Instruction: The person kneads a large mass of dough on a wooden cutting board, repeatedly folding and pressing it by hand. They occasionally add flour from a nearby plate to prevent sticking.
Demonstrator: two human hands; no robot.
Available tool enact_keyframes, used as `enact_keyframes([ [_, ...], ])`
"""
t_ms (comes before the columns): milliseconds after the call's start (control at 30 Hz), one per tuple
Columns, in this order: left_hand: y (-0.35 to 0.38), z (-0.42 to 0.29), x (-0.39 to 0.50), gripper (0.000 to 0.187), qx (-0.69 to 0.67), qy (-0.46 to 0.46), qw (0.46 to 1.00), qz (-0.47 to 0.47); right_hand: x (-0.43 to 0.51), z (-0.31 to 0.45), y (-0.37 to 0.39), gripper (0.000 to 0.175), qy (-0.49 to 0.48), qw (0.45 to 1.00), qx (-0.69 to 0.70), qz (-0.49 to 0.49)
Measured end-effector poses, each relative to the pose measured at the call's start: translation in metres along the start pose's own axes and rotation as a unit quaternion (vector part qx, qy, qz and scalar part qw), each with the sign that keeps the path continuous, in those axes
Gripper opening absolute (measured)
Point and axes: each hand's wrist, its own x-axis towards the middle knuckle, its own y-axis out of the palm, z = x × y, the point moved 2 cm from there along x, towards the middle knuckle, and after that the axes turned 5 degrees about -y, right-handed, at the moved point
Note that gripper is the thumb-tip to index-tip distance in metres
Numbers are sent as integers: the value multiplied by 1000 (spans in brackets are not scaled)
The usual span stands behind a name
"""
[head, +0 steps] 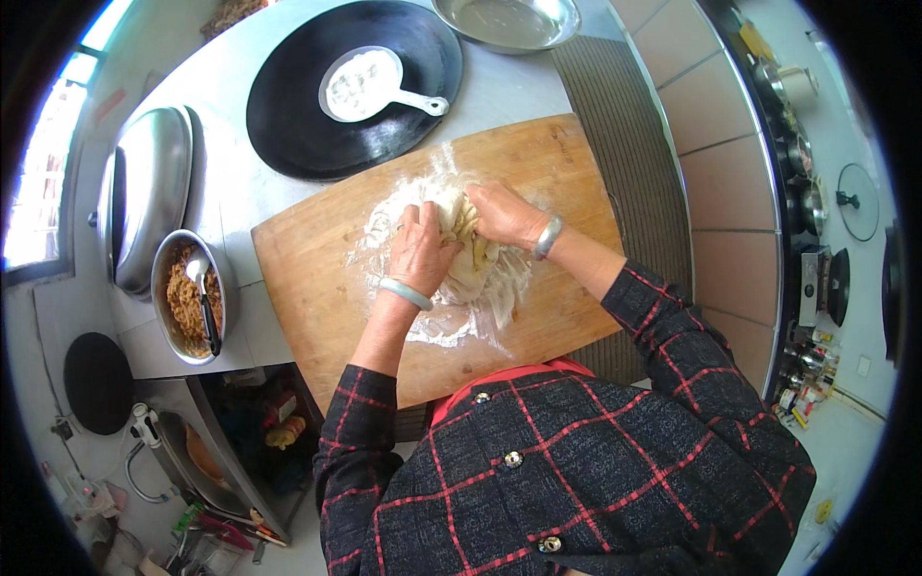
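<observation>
A lump of pale, yellowish dough (467,270) lies in loose white flour (446,333) on a wooden board (310,288). My left hand (421,248), with a pale bangle at the wrist, presses on the dough's left side, fingers bent over it. From the right, my right hand (504,214) grips the dough's upper edge, its fingertips partly sunk in and hidden. A silvery bracelet circles that wrist. Both hands touch the same lump.
Beyond the board, a black round pan (288,122) bears a white ladle (360,83) of flour. A metal basin (511,21) stands at the far edge. On the left, a steel bowl (229,288) holds brown filling and a spoon (207,302), near a metal lid (155,194).
</observation>
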Motion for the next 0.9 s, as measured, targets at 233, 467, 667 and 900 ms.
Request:
enact_keyframes([
  [233,6,10,25,39,52,76,995,-35,-23,14,-42,43,4,987,78,139],
  [467,-19,6,-6,49,-175,123,976,52,-9,11,-38,62,-91,980,63,167],
  [667,0,33,-81,59,-249,-294,921,51,5,-11,-35,57,-86,980,-8,180],
  [900,70,19,-95,33,-715,-409,566,-33,32,-33,-23,34,-111,983,-34,142],
])
